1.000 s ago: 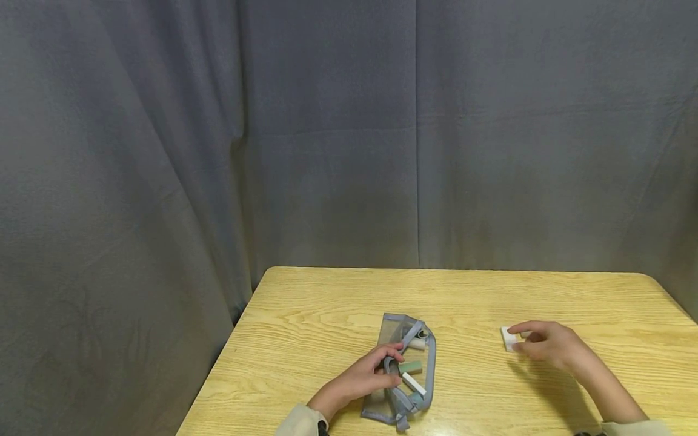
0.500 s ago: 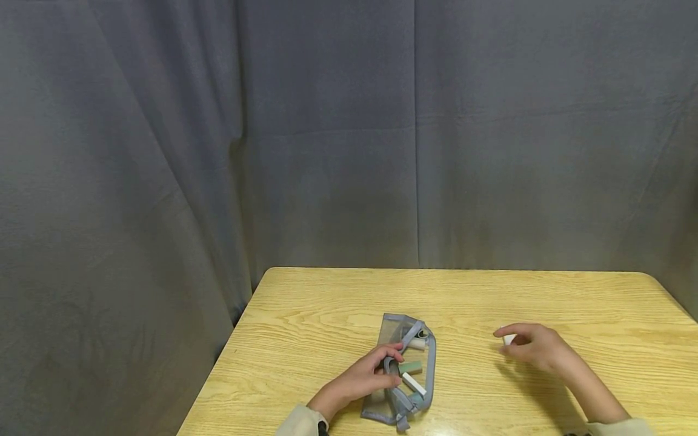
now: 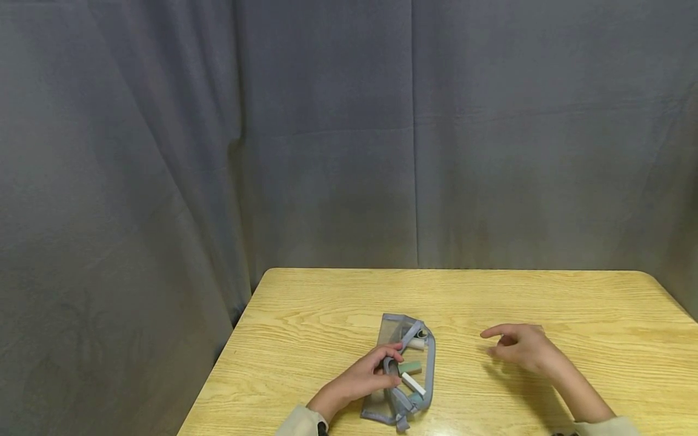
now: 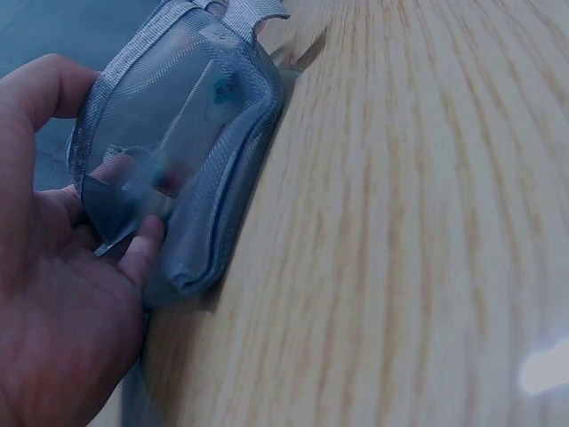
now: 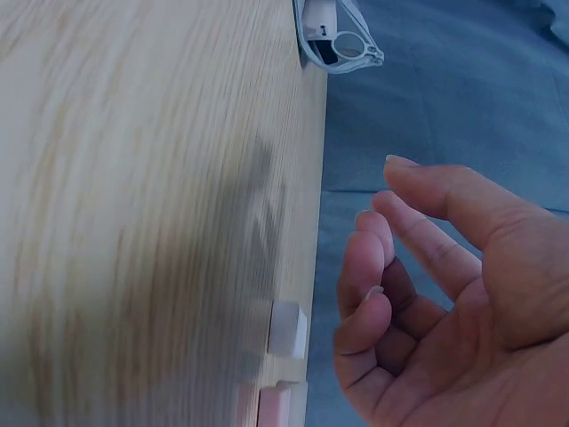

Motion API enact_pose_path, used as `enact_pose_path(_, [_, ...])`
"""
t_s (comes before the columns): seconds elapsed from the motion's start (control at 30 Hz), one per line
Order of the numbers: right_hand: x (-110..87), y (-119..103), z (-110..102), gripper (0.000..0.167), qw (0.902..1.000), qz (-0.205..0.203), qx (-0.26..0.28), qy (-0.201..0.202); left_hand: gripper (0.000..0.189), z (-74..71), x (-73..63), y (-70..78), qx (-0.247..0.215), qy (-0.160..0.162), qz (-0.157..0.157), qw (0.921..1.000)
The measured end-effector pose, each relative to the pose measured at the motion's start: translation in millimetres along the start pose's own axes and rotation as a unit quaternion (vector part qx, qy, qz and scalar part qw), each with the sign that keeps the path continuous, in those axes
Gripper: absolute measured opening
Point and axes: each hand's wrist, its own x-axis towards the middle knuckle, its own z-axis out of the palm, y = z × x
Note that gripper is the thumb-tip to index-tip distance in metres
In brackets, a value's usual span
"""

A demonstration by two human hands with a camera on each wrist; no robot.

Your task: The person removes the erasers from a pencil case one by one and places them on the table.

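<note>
Firstly, we are listing one mesh pouch (image 3: 431, 372), grey-trimmed, lying on the wood-grain table (image 3: 327, 297), its long axis running near to far, its mouth facing right. Inside it we are noting a green block (image 3: 411, 367), a white stick (image 3: 413, 384) and a pale cylinder (image 3: 416, 343). Left hand (image 3: 357, 380): gripping the left side of the mouth, thumb and fingers curling about the rim, so being the nearer hand. Right hand (image 3: 520, 346): hanging well to the right of the pouch, thumb and forefinger standing apart and pointing left, other fingers bending inward; we are seeing nothing between them. Loose pieces, two: a white block (image 5: 286, 329) and a pinkish block (image 5: 274, 407), sitting beyond the right hand, which is largely hiding them from the head view; we are making out no contact. Deciding relation, in our judgement: the pieces are lying behind the right fingers, while the mouth is opening towards them from the left.
</note>
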Motion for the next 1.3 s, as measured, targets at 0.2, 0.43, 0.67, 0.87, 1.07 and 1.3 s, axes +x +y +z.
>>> enact_pose_path(0.2, [3.6, -3.0, 6.8, 0.041, 0.9999, -0.004, 0.01, -0.01, 0.031, 0.7, -0.2, -0.1, 0.0, 0.004, -0.001, 1.0])
enact_pose_path(0.43, [8.1, -5.8, 12.6, 0.041, 0.9993, -0.029, 0.006, -0.021, 0.032, 1.7, -0.8, 1.1, 0.005, 0.008, -0.005, 0.9999])
enact_pose_path(0.67, [12.4, -10.0, 20.5, 0.04, 0.9994, -0.019, 0.012, -0.026, 0.032, 2.3, 0.1, 1.6, 0.005, 0.011, -0.007, 0.9999])
enact_pose_path(0.87, [15.3, -16.3, 27.1, 0.038, 0.9996, -0.005, 0.016, -0.024, 0.032, 1.9, -0.1, 0.9, 0.001, 0.007, -0.008, 0.9999])
enact_pose_path(1.07, [17.3, -21.0, 34.3, 0.036, 0.9997, -0.011, 0.009, -0.02, 0.032, 1.6, -0.6, 0.3, -0.003, 0.004, -0.006, 1.0])
enact_pose_path(1.3, [20.3, -22.5, 41.8, 0.035, 0.9991, -0.032, 0.008, -0.027, 0.032, 1.7, 0.0, 0.8, 0.0, 0.008, -0.006, 0.9999])
